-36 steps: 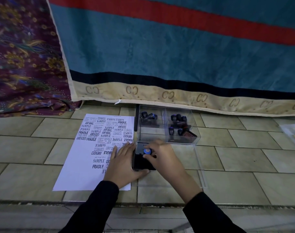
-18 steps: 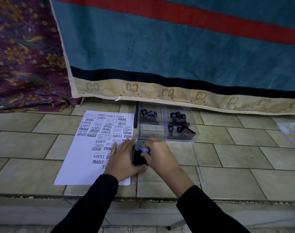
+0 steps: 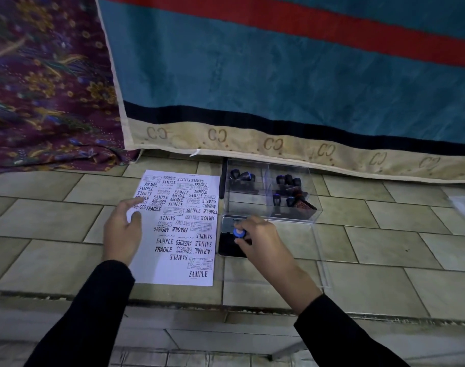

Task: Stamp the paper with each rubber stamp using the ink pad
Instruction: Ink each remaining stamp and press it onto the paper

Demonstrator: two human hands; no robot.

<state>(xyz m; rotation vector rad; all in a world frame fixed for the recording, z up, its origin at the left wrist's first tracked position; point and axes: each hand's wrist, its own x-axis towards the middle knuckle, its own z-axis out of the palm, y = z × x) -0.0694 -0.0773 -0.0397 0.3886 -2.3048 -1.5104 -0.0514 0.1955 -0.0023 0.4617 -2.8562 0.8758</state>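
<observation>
Right hand (image 3: 263, 242) pinches a rubber stamp (image 3: 238, 232) by its blue-topped knob, fingers curled round it, and holds it down over the dark ink pad (image 3: 228, 247); the fingers hide whether the stamp's face touches the ink. Left hand (image 3: 122, 234) is loosely spread and holds nothing, at the 9 o'clock edge of the paper (image 3: 152, 271); its fingertips are blurred, so contact with the sheet cannot be told. Both arms wear black sleeves (image 3: 93, 313)

The paper lies flat on the tiled floor (image 3: 384, 247), mostly covered with black prints such as SAMPLE, FRAGILE, AIR MAIL and AMENDED, some upside down. The ink pad sits just beside the sheet at its 3 o'clock. At the pad's 12 o'clock stands a clear plastic box (image 3: 252, 210), touching or nearly touching it, with dark stamps (image 3: 243, 177) in its left compartment and more stamps (image 3: 289, 181) in the right one

At the floor's 12 o'clock hangs a teal blanket (image 3: 279, 75) with a red stripe; at 10 o'clock lies a purple floral cloth (image 3: 40, 88)
</observation>
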